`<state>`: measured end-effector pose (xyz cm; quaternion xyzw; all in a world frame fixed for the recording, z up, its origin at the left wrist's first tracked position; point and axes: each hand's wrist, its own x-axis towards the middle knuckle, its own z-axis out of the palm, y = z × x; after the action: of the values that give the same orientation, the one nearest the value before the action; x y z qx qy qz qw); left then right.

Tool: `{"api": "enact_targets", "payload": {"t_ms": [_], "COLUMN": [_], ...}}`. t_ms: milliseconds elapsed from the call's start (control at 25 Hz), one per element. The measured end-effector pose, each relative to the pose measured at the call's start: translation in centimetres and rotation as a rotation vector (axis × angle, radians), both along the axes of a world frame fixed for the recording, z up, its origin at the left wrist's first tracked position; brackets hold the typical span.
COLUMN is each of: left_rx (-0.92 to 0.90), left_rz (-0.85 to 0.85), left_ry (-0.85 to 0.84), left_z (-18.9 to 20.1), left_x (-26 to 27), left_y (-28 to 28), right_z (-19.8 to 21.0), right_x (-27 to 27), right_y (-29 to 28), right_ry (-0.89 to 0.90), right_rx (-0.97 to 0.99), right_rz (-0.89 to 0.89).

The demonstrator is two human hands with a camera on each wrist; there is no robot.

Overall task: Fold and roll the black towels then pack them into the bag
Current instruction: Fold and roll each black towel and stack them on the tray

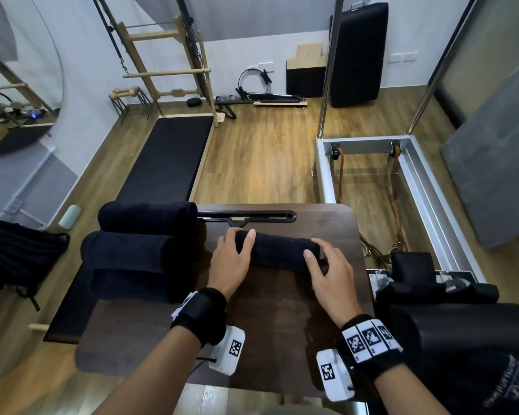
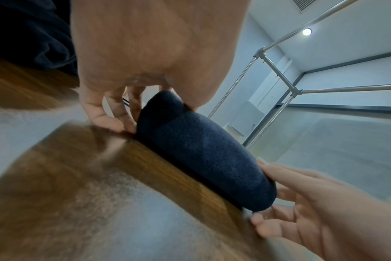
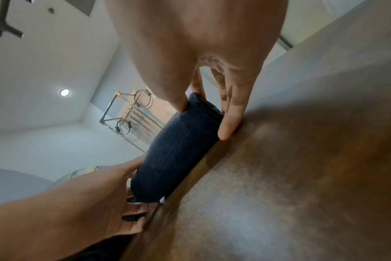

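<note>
A rolled black towel [image 1: 277, 250] lies across the middle of the dark wooden table [image 1: 282, 310], with its long side running from left to right. The left hand [image 1: 229, 260] holds the left end of the roll: the thumb lies over the top and the fingers curl around the end, as the left wrist view also shows. The right hand [image 1: 330, 271] holds the right end in the same way, with the thumb on the near side of the roll and the fingers bent over it.

At the left edge of the table two more black towels lie one behind the other. The far rolled towel [image 1: 146, 215] is near the back corner, and the near rolled towel [image 1: 132, 262] lies just in front of it, with a loose flap folded on top.

A black bag [image 1: 15, 256] rests on the floor to the left, well apart from the table. Both wrists wear black bands with white square code markers [image 1: 369, 339]. At the lower right, white writing is printed on a dark cloth [image 1: 498, 381], but it is too blurred to read.
</note>
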<state>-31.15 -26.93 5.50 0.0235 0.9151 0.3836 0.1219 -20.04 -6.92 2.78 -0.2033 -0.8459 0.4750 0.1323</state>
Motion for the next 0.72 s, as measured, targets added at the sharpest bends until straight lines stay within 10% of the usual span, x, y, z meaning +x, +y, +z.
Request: {"api": "enact_targets", "payload": {"t_ms": [720], "left_rx": [0.266], "left_rz": [0.004], "left_ry": [0.078], "left_z": [-1.6], "left_x": [7.0], "left_y": [-6.1], "right_z": [-1.0], "right_x": [5.5], "right_y": [-5.2], "right_ry": [0.054], "right_rx": [-0.411], "right_rz": [-0.290]}}
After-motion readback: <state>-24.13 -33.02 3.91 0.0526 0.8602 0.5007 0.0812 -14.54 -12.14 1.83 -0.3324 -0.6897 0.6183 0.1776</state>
